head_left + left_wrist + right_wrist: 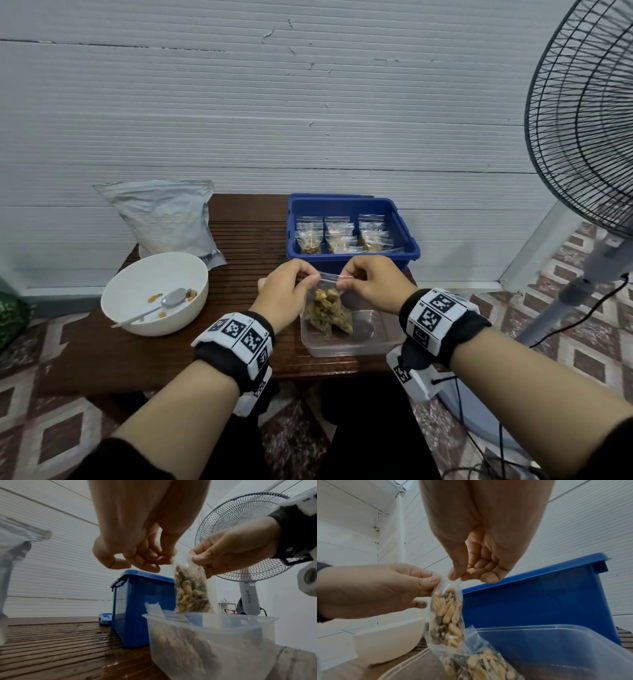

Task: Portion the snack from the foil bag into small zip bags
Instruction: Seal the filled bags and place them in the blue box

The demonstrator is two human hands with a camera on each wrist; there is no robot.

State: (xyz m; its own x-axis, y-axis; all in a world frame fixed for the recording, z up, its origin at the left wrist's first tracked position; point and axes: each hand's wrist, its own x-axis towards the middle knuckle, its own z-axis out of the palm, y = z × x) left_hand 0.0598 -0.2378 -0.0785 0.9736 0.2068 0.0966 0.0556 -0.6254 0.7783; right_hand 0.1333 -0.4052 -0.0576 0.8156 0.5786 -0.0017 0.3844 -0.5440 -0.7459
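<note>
A small clear zip bag (326, 297) (190, 588) (448, 615) filled with pale and dark snack pieces hangs upright over a clear plastic container (346, 349). My left hand (312, 280) (163, 559) pinches the left end of its top strip. My right hand (344, 281) (458, 576) pinches the right end. A second filled bag (481, 666) lies tilted inside the container, just below the held one. The crumpled silver foil bag (168, 219) leans against the wall at the table's back left.
A white bowl (137, 267) with a spoon (150, 310) and a few snack bits sits at the left. Behind my hands, a blue bin (407, 246) holds several filled zip bags (342, 233). A standing fan (582, 137) is on the right, beside the small wooden table (246, 240).
</note>
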